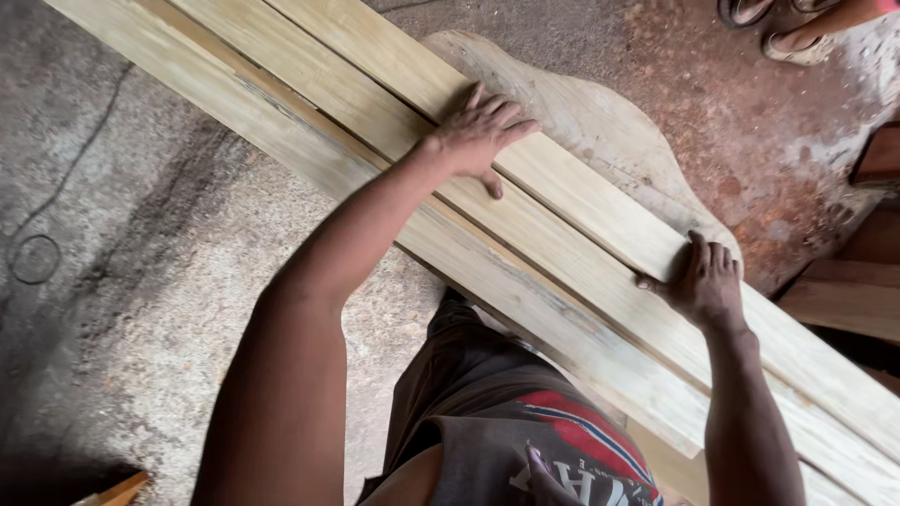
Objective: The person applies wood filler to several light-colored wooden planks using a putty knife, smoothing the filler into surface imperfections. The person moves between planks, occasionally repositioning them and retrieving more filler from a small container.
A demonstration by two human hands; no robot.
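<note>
Both hands lie flat on a stack of long pale planks (562, 234) that runs slantwise across the view. The left hand (483, 131) presses on the top plank, fingers spread and apart; the right hand (705, 281) rests palm down nearer its far edge, fingers together, gripping nothing. Under the planks sits a curved wooden board (600, 122) (scalloped outline). Below is a rough concrete floor (141, 234), reddish toward another person's sandalled feet (797, 37).

The person has two bare arms with no sleeves. The left hand (480, 131) and right hand (705, 281) wear no gloves or rings. Below the arms shows a grey cloth shirt (487, 440) with a red and blue print.
</note>
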